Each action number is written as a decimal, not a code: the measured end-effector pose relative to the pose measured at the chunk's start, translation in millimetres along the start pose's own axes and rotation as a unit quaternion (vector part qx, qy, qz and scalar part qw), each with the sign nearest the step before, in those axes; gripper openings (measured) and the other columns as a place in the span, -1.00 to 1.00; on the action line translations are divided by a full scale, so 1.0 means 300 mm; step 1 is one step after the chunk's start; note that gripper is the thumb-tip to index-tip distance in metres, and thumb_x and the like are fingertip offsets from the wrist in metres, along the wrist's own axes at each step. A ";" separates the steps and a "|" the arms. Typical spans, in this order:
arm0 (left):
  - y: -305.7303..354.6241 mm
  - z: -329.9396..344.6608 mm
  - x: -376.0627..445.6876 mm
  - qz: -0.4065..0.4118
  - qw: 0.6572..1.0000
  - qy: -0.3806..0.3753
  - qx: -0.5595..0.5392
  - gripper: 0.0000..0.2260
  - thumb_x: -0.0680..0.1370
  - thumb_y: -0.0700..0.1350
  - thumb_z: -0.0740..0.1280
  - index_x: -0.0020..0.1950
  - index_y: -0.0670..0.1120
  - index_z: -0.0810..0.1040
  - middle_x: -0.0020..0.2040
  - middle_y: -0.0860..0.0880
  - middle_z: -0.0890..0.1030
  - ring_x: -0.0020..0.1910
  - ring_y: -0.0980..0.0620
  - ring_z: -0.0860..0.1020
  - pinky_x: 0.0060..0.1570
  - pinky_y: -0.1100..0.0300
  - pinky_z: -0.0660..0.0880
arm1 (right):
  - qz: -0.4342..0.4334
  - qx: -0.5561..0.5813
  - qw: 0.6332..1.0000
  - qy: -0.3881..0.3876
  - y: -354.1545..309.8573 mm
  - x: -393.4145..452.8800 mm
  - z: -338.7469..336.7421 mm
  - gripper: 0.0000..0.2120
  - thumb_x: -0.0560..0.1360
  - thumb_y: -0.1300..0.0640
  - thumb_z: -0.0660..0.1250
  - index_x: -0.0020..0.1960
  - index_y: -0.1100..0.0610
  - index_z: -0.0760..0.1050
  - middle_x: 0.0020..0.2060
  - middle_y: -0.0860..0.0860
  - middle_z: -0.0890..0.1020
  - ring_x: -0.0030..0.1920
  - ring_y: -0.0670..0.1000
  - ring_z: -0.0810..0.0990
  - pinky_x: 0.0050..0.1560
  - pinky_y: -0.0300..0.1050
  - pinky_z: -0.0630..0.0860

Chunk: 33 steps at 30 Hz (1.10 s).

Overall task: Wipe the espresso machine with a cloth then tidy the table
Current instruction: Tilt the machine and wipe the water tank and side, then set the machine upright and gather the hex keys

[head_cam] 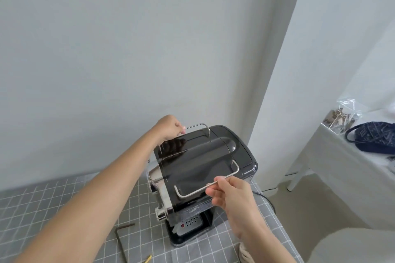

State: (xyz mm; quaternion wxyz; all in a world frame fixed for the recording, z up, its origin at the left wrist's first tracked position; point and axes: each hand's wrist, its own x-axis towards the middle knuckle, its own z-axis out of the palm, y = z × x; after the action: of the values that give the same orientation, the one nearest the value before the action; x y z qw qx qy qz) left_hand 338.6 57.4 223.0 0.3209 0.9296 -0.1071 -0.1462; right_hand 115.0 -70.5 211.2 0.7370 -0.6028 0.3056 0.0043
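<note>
- Left hand (171, 127) is pinching the far wire rail (197, 126) atop the espresso machine (205, 162).
- Right hand (232, 195) is pinching the near rail (205, 187).
- The machine is sitting beneath both hands on the checked table (64, 194).

1. Glossy dark plastic tops the espresso machine (213, 156), mirroring my left hand (171, 127).
2. Its front is polished chrome; thin brushed-metal rails (205, 186) sit under my fingers.
3. Matt grey grid-printed cloth covers the table (64, 194).
</note>
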 end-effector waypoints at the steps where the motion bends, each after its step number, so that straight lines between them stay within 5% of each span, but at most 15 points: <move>1: -0.008 -0.004 0.000 -0.027 0.999 0.000 -0.025 -0.82 0.56 -0.15 0.31 -0.07 -0.23 0.66 -0.30 -0.11 0.48 -0.37 -0.01 0.37 -0.30 0.23 0.29 | -0.009 -0.027 1.000 0.002 -0.021 0.022 -0.020 -0.82 0.61 0.27 0.21 -0.06 0.32 0.55 -0.39 0.09 0.66 -0.41 -0.01 0.55 -0.34 -0.18 0.52; 7: -0.014 -0.047 -0.079 -0.139 0.962 -0.010 -0.233 -0.84 0.58 -0.32 0.18 -0.16 -0.23 0.50 -0.40 -0.09 0.32 -0.56 0.09 0.21 -0.58 0.38 0.11 | -0.066 -0.132 0.989 -0.008 -0.210 0.222 -0.122 -0.76 0.56 0.31 0.22 -0.28 0.23 0.48 -0.43 0.11 0.53 -0.52 -0.07 0.38 -0.61 -0.31 0.23; 14: 0.027 -0.045 -0.254 -0.172 0.921 0.028 -0.349 -0.87 0.61 -0.31 0.17 -0.10 -0.22 0.47 -0.36 -0.10 0.45 -0.60 0.08 0.44 -0.59 0.27 0.48 | -0.116 -0.249 0.959 -0.067 -0.346 0.435 -0.131 -0.74 0.51 0.29 0.21 -0.36 0.16 0.41 -0.50 0.02 0.37 -0.55 -0.04 0.25 -0.53 -0.23 0.18; 33: -0.006 0.093 -0.304 -0.213 0.910 0.097 -0.343 -0.81 0.65 -0.27 0.14 -0.14 -0.21 0.45 -0.28 -0.11 0.46 -0.52 0.07 0.56 -0.54 0.24 0.56 | -0.158 -0.347 0.914 -0.141 -0.266 0.595 -0.126 -0.71 0.55 0.29 0.11 -0.29 0.19 0.49 -0.46 0.03 0.45 -0.49 0.01 0.32 -0.45 -0.18 0.28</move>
State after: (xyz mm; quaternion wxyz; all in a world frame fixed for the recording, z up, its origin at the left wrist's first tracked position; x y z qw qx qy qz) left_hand 244.1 69.9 219.5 0.5897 0.7729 0.1814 -0.1482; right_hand 273.3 -190.9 197.3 0.5079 -0.8542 0.0786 0.0784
